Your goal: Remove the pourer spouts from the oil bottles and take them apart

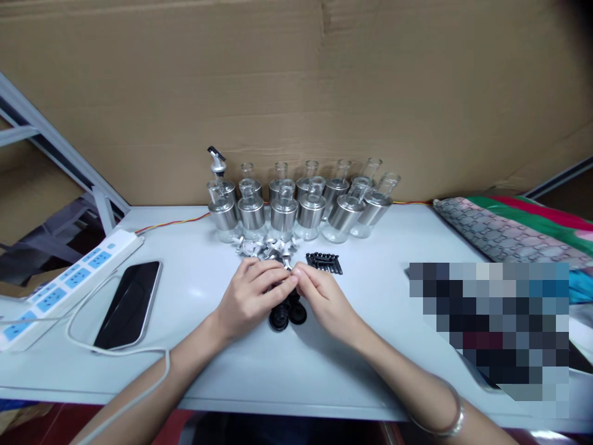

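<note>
My left hand (256, 292) and my right hand (327, 300) meet above the middle of the table, fingertips pinched together. Between them shows a bit of a small silver pourer part (288, 264), mostly covered by the fingers. Black ribbed rubber stoppers (278, 318) lie just below my hands, partly hidden. Beyond my fingers is a heap of silver pourer parts (250, 247). To the right, small black levers (324, 262) lie side by side. Behind stand two rows of glass bottles with steel sleeves (283, 210); a pourer spout (217, 162) tops one at the back left.
At left are a white power strip (74, 284), a phone (130, 303) and a white cable (120, 352) crossing near my left forearm. Folded patterned cloth (504, 228) and a blurred-out object (495, 327) lie at right. A cardboard wall (296, 86) rises behind the table (199, 364).
</note>
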Available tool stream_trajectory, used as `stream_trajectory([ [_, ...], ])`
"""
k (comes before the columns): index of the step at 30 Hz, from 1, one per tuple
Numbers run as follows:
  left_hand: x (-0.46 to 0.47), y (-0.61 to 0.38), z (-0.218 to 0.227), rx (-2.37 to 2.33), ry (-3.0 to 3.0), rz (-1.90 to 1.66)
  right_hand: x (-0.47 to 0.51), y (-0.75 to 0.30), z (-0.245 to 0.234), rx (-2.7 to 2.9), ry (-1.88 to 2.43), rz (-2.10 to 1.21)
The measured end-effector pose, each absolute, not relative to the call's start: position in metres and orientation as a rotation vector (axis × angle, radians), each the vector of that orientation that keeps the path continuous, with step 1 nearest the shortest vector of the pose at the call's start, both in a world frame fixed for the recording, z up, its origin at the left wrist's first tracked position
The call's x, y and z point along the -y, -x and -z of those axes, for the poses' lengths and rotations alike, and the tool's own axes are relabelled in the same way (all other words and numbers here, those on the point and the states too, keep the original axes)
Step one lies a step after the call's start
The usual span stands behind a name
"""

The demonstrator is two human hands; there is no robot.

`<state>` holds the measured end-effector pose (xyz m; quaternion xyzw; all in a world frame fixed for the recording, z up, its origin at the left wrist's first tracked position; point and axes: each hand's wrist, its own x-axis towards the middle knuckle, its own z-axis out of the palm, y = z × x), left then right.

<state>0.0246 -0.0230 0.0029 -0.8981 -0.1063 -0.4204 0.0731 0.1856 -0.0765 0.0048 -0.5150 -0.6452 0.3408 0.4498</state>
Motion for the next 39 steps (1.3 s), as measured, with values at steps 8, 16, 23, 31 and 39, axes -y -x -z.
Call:
stream_trajectory([
  [8, 0.0231, -0.0289, 0.0037, 0.525, 2.927, 1.392, 0.0784, -0.1907, -0.0121, 1.655, 1.242, -0.857],
  [16, 0.0268, -0.0293, 0.0019, 0.649, 2.953, 1.354, 0.0799, -0.1910, -0.0094, 1.730, 1.261, -0.592],
  [23, 0.0256, -0.0295, 0.0005, 0.611, 2.965, 1.308, 0.0796, -0.1908, -0.0089, 1.710, 1.236, -0.537],
  [31, 0.0257, -0.0289, 0.0021, 0.549, 2.959, 1.236, 0.0786, -0.1884, -0.0085, 1.679, 1.271, -0.592],
  [39, 0.0269, -0.0303, 0.0043, 0.517, 2.973, 1.168, 0.0795, -0.1875, -0.0068, 1.707, 1.304, -0.623],
])
